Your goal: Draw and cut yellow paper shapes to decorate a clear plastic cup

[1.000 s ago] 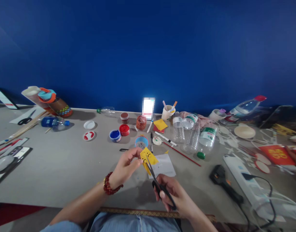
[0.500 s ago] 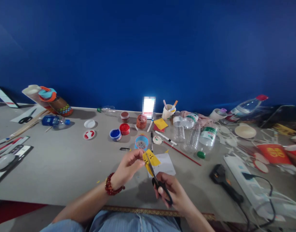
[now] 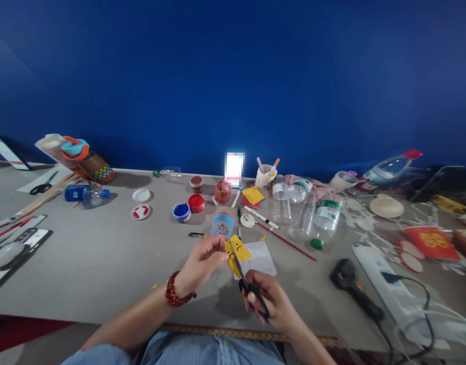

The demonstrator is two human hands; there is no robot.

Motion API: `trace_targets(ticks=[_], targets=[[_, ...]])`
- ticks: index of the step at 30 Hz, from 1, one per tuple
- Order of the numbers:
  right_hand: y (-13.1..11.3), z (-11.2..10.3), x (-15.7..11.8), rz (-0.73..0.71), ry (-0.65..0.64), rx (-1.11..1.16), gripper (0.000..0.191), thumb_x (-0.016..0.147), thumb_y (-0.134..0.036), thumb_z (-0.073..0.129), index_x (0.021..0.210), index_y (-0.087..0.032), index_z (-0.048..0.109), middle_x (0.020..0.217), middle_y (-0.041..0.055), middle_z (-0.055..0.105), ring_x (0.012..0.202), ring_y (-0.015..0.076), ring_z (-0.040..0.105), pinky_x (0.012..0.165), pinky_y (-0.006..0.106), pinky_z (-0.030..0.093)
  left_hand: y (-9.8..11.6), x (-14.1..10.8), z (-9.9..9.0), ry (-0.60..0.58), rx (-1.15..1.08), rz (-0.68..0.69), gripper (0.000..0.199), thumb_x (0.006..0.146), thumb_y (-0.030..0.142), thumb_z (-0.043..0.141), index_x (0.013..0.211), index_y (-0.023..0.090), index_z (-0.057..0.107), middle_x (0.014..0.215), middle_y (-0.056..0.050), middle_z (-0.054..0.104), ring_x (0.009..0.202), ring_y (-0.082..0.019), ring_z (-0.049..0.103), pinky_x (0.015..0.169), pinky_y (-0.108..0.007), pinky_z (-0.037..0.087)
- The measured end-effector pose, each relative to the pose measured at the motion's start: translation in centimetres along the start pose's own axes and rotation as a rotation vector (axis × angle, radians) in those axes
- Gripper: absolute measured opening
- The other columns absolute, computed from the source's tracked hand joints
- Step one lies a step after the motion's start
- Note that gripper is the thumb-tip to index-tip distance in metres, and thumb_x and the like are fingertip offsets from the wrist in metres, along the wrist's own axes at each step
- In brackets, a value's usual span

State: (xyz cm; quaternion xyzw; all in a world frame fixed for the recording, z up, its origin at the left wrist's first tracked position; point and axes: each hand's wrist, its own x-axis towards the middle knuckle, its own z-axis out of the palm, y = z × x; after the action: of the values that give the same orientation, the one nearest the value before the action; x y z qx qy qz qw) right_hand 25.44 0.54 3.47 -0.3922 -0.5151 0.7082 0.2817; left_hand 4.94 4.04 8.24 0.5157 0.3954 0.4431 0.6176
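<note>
My left hand, with a beaded bracelet on the wrist, pinches the left edge of a yellow paper that has black face drawings on it. My right hand grips black-handled scissors, whose blades lie along the yellow paper between the drawings. Under them is a white sheet on the table. Just beyond my left fingers stands a light blue tub with grey contents.
Open blue paint and red paint stand beyond my left hand. Clear bottles lie to the right, near a glue gun and a power strip. A red brush lies right of centre.
The scissor handles in my right hand have drawn slightly closer together. My left hand keeps its place on the yellow paper.
</note>
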Motion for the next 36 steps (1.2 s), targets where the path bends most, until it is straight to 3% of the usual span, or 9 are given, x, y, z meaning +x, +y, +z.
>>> trace_targets(ticks=[25,36], targets=[[-0.21,-0.04,0.05,0.012,0.025,-0.048,0.06,0.066,-0.075,0.065,0.071,-0.019,0.046,0.053,-0.0033,0.055,0.034,0.0036,0.036,0.032,0.015,0.026,0.72,0.26,-0.15,0.009,0.075,-0.005,0.014,0.077,0.027,0.053,0.069,0.017,0.048,0.067,0.003,0.042,0.063,-0.012,0.036,0.06,-0.024,0.03],[-0.22,-0.18,0.12,0.027,0.026,-0.049,0.061,0.062,-0.076,0.068,0.069,-0.019,0.046,0.052,-0.0038,0.056,0.033,0.003,0.034,0.032,0.016,0.024,0.83,0.29,-0.28,-0.011,0.085,-0.051,0.018,0.076,0.031,0.056,0.067,0.018,0.046,0.067,0.002,0.046,0.063,-0.012,0.038,0.059,-0.023,0.031]])
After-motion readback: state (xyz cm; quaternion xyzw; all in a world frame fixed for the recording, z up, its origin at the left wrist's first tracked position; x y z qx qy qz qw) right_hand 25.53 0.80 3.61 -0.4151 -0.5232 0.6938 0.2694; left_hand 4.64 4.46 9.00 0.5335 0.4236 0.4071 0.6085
